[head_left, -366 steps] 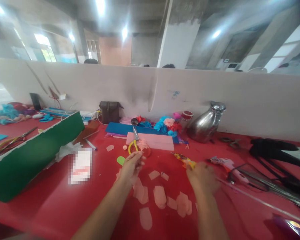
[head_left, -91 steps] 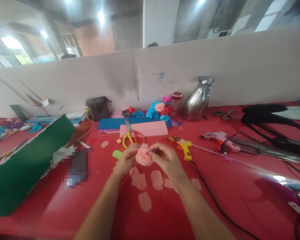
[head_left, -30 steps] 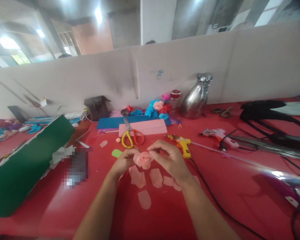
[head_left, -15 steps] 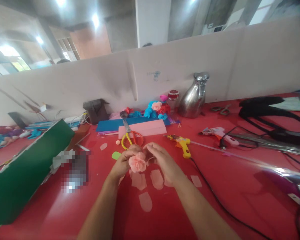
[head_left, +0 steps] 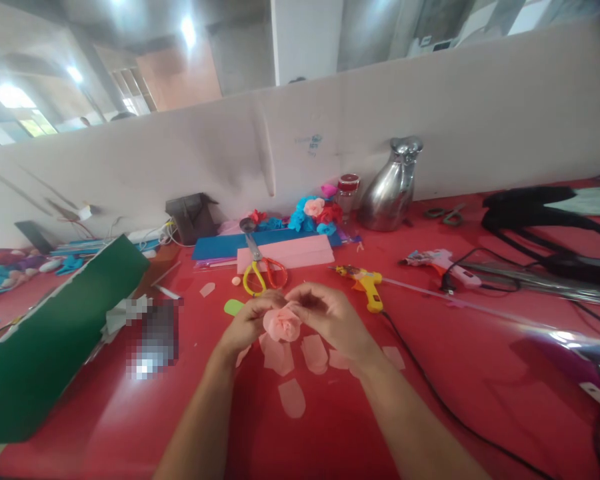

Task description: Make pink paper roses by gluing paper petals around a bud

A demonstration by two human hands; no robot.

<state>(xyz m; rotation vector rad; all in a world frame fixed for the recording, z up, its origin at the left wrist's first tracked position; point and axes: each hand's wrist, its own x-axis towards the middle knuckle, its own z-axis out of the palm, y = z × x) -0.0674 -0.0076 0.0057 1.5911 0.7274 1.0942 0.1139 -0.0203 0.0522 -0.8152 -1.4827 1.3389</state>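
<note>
Both hands meet over the red table (head_left: 460,373) around a small pink paper rose (head_left: 281,324). My left hand (head_left: 244,325) pinches the rose from the left and below. My right hand (head_left: 330,317) curls its fingers against the rose's right side and top. Several loose pink paper petals (head_left: 291,397) lie on the table just under and in front of the hands. A green leaf cut-out (head_left: 233,307) lies left of my left hand.
Yellow-and-orange scissors (head_left: 260,270) rest on a pink paper sheet (head_left: 300,252) behind the hands. A yellow glue gun (head_left: 367,287) with a black cord lies to the right, a second glue gun (head_left: 437,261) further right. A green board (head_left: 55,333) leans at left. Finished paper flowers (head_left: 315,215) and a silver jug (head_left: 390,193) stand by the partition.
The rose has turned in my fingers, its open face now pointing more upward; both hands stay closed around it in about the same spot.
</note>
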